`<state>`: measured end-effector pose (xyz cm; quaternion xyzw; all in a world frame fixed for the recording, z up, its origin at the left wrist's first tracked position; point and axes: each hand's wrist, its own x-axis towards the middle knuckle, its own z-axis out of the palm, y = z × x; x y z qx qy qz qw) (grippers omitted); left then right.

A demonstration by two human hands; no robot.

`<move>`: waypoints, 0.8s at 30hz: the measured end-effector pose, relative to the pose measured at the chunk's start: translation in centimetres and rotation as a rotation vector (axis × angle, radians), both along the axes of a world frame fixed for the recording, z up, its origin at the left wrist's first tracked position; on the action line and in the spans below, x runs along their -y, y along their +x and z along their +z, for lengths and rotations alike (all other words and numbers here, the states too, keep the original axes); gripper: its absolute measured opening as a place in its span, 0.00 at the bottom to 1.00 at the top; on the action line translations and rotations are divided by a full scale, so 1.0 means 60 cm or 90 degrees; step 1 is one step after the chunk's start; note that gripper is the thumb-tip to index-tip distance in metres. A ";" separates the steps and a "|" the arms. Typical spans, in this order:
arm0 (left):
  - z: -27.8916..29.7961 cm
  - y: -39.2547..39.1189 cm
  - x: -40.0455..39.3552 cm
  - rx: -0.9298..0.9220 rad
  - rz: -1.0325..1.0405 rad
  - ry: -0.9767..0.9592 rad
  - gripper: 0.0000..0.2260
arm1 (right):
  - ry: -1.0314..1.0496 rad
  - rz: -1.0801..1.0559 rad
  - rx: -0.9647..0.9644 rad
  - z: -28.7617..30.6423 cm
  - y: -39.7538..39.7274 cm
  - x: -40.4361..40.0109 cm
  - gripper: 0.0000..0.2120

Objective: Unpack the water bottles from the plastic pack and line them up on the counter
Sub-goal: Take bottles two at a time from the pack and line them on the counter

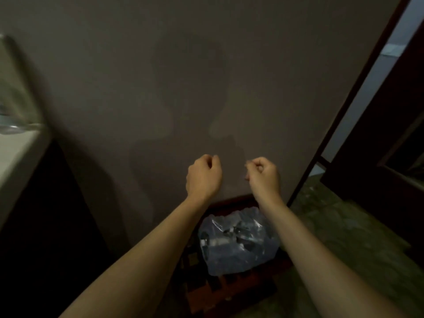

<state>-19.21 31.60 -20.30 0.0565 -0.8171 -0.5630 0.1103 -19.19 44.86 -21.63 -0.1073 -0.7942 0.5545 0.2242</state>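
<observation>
We observe both hands raised in front of a plain grey wall point(206, 65), forearms reaching in from the near edge. The left hand point(203, 175) has its fingers curled into a loose fist; nothing is visible inside its grip. The right hand point(263, 176) is likewise curled, thumb against forefinger as though pinching, and a faint, possibly transparent scrap shows at its fingertips; we cannot tell what it is, or whether the grip truly holds it. The two hands are near each other but apart.

Below and between the forearms, on the floor by the foot of the wall, sits a reddish-brown slatted bin point(229, 290) lined with a bluish plastic bag point(238, 244) containing crumpled clear plastic. Whether this is the bottle pack's wrapping we cannot confirm.

At the far left edge, a pale surface point(16, 152) is partly in view, with a blurred clear object point(9, 125) standing on it, possibly a water bottle; the blur prevents identification. To the right, a dark doorframe point(344, 106) borders the wall, with mottled green flooring point(344, 237) beyond.
</observation>
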 end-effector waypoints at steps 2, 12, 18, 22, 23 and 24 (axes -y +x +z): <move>-0.038 -0.036 -0.046 0.035 -0.022 -0.001 0.17 | 0.005 -0.001 0.043 -0.034 -0.024 -0.039 0.11; -0.252 -0.202 -0.177 0.264 -0.080 -0.026 0.15 | 0.019 0.064 0.314 -0.205 -0.183 -0.180 0.07; -0.360 -0.237 -0.199 0.363 -0.094 -0.013 0.12 | 0.066 0.209 0.516 -0.334 -0.232 -0.216 0.11; -0.420 -0.242 -0.209 0.432 -0.088 -0.008 0.14 | 0.086 0.282 0.604 -0.426 -0.254 -0.233 0.12; -0.435 -0.244 -0.209 0.451 -0.076 -0.001 0.12 | 0.093 0.308 0.624 -0.454 -0.259 -0.235 0.12; -0.446 -0.243 -0.209 0.465 -0.073 0.004 0.11 | 0.098 0.326 0.642 -0.473 -0.262 -0.236 0.11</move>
